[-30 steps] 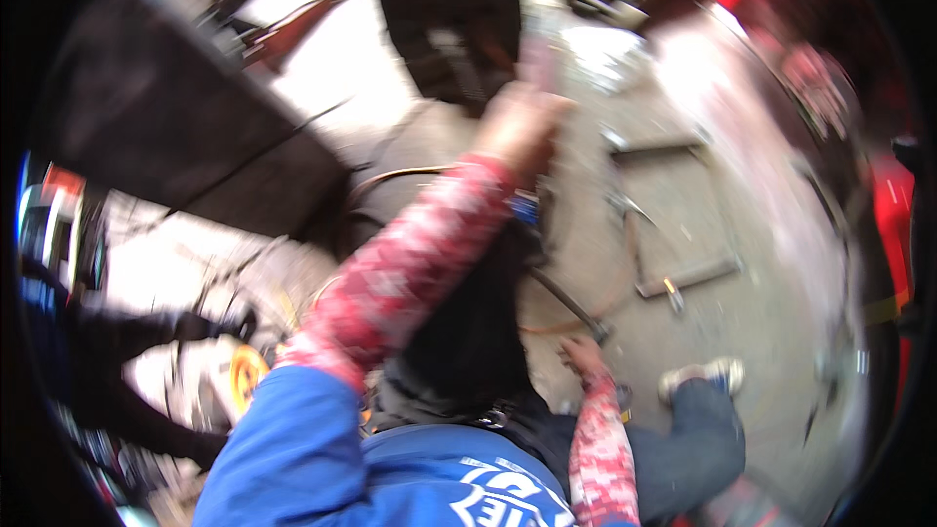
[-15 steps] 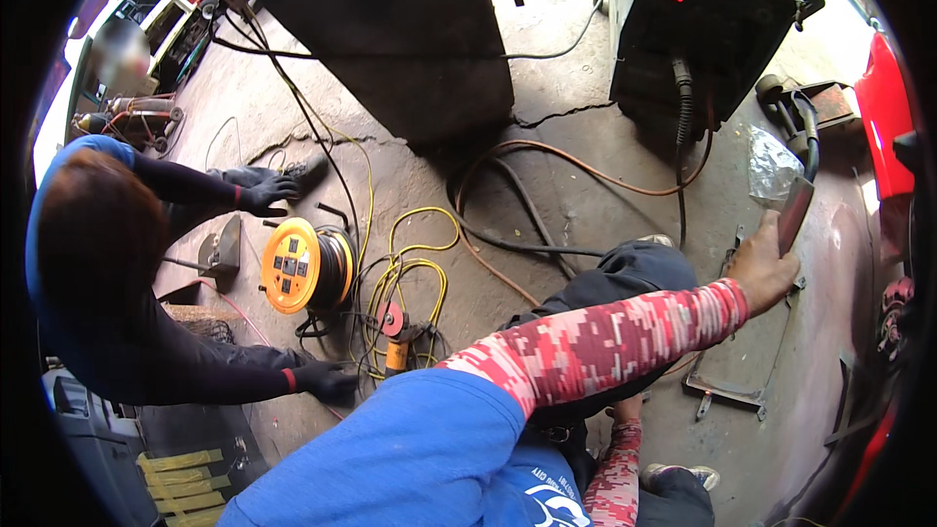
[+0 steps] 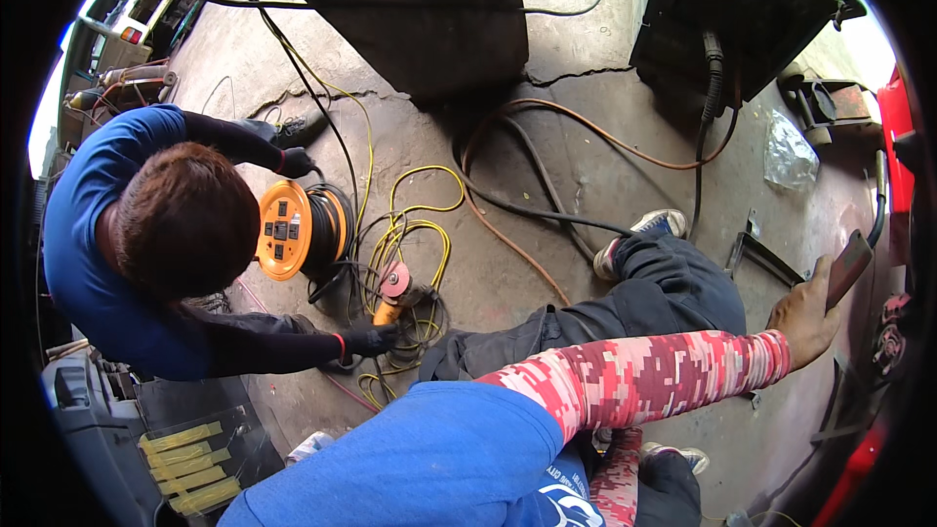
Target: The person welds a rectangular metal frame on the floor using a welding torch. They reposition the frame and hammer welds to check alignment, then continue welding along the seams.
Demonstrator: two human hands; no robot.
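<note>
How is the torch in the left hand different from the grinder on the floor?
The torch is gripped off the floor by the left hand, while the grinder lies down.
The torch has a dark brown handle; the grinder's body is orange.
The torch has a thin, bent neck, but the grinder has a round, pinkish disc.
Both look like hand tools.

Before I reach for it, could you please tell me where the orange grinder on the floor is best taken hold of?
I'd grip the grinder by its orange body, coming from above: it looks slim enough to wrap and points away from the pink disc. A co-worker's gloved hand is right beside it.
</note>
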